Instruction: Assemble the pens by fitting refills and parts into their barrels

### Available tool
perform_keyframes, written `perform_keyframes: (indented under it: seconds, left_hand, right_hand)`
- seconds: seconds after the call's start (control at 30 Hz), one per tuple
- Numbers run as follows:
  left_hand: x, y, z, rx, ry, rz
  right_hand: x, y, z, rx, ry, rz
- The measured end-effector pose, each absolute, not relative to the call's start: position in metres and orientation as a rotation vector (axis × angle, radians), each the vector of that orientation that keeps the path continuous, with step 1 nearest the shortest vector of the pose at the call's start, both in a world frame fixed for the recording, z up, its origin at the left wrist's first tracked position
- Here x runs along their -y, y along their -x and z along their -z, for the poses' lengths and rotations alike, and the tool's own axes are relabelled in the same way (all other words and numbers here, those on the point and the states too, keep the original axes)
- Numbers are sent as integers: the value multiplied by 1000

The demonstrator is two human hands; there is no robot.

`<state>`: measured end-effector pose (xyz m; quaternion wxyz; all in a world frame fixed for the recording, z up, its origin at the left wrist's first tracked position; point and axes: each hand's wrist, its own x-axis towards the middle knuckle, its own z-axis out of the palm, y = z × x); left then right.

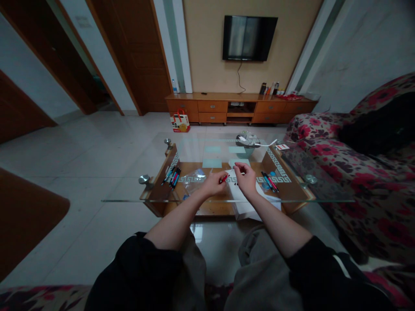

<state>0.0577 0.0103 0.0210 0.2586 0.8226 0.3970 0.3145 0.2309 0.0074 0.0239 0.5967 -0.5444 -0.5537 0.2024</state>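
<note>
Over the glass table (123,200) my left hand (214,183) is closed around a red pen (223,179), its tip end pointing toward the other hand. Close to its right, my right hand (245,178) has thumb and fingers pinched together on something small and pale that I cannot make out. Several small dark pieces (236,184) lie below the right hand. To the left is a group of blue, black and red pens (171,177), beside a clear plastic bag (194,179). On the right, more pens (270,181) lie side by side.
Beneath the glass, a white box (244,209) shows on the wooden shelf (207,210). A basket lined with a bag (248,140) stands beyond the table. A floral sofa (324,138) flanks the right side; a low cabinet (212,106) runs along the far wall.
</note>
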Motion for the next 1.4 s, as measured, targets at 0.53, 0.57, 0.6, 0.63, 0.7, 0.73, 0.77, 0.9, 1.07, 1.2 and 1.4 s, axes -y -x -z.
perform_keyframes:
  seconds: [0.53,0.57,0.6,0.63,0.7,0.73,0.77,0.9,1.07,1.2,1.4]
  left_hand:
    - [-13,-58,-18,-1072,-2257,-840]
    - [-13,-58,-18,-1074,-2261,-842]
    - [-13,-58,-18,-1076,-2265,-843]
    - [-13,-58,-18,-1078,-2268,-843]
    - [-13,-58,-17,-1080,-2275,-843]
    - [-13,-58,-17,-1083,-2277,-845]
    - [-13,-58,-17,-1088,-2277,-844]
    - [-13,-59,-17,-1104,-2280,-829]
    - [-12,-58,-17,-1050,-2304,-850]
    - [-13,-58,-16,-1004,-2316,-881]
    - [-12,-59,-17,-1034,-2335,-843]
  right_hand:
    - [-9,-230,-16,1293,1222,-575]
    - [-8,-229,-16,1298,1221,-587]
    - [-8,-229,-15,1303,1220,-595]
    - [-8,-228,-15,1309,1220,-603]
    - [-7,-228,-15,1323,1218,-615]
    - [-7,-227,-14,1330,1214,-619]
    - [-8,-227,-14,1339,1210,-623]
    - [-8,-227,-14,1356,1202,-628]
    - [-9,-229,-14,1340,1202,-649]
    - [-8,-229,-14,1355,1195,-662]
    - [-7,-227,-14,1396,1191,-635]
